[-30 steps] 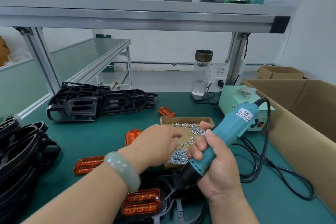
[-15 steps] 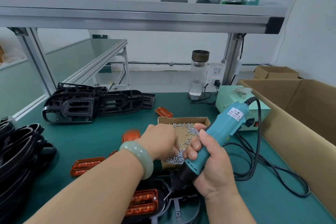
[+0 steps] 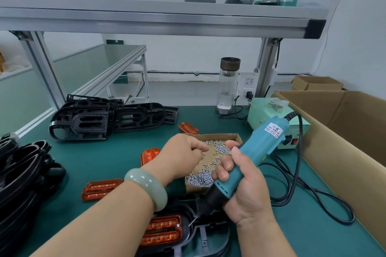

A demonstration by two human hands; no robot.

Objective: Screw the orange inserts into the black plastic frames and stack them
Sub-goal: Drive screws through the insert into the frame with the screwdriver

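Pinching small silver screw (image 3: 203,153) w/ L hand (image 3: 183,152) over cardboard screw box (image 3: 215,136). Gripping teal electric screwdriver (image 3: 257,150), label approx "KEINWISE", in R hand (image 3: 244,190), bit by orange plastic insert (image 3: 163,230) in black plastic frame (image 3: 208,236) below hands.

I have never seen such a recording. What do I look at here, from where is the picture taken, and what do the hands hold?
There is no machine here. A person works with bare hands, and the camera sits on the person's head, looking down. The right hand grips an electric screwdriver, its tip beside an orange insert seated in a black frame. The left hand reaches into a cardboard box and seems to pinch one screw. On the green table lie three loose inserts and stacks of frames.
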